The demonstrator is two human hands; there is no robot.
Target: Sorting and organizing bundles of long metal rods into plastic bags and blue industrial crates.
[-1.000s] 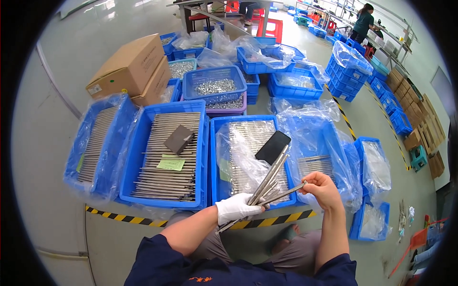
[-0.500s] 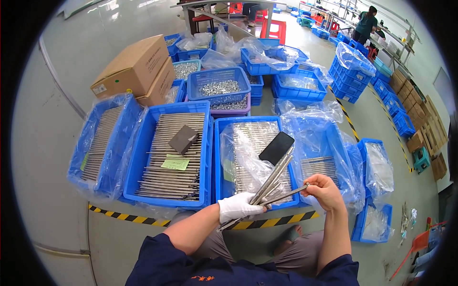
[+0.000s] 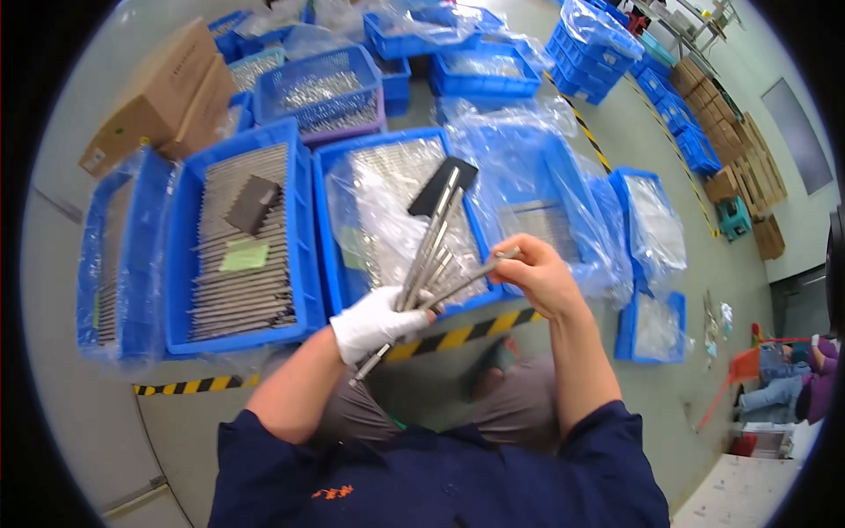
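My left hand (image 3: 374, 324), in a white glove, is closed round a fanned bundle of slim metal rods (image 3: 426, 255). One rod (image 3: 466, 280) slants out of the bundle toward my bare right hand (image 3: 541, 275), whose thumb and fingers pinch its far end. Behind the bundle, a blue crate (image 3: 378, 141) holds shiny rods partly covered by clear plastic, with a black phone-like slab (image 3: 428, 197) on top. To the left, another blue crate (image 3: 307, 264) is filled with rods, a dark block (image 3: 253, 204) and a green slip (image 3: 245, 256) lying on them.
At right stands a plastic-lined blue crate (image 3: 546, 145) with more rods. A blue basket (image 3: 308, 113) of small metal parts sits behind, beside cardboard boxes (image 3: 145, 110). Striped floor tape (image 3: 466, 337) runs before the crates. A person (image 3: 797, 387) appears at the far right.
The view has tilted and swung right, so the crates appear higher and farther left. Both hands keep their hold on the rods; the person at the right edge now shows more fully.
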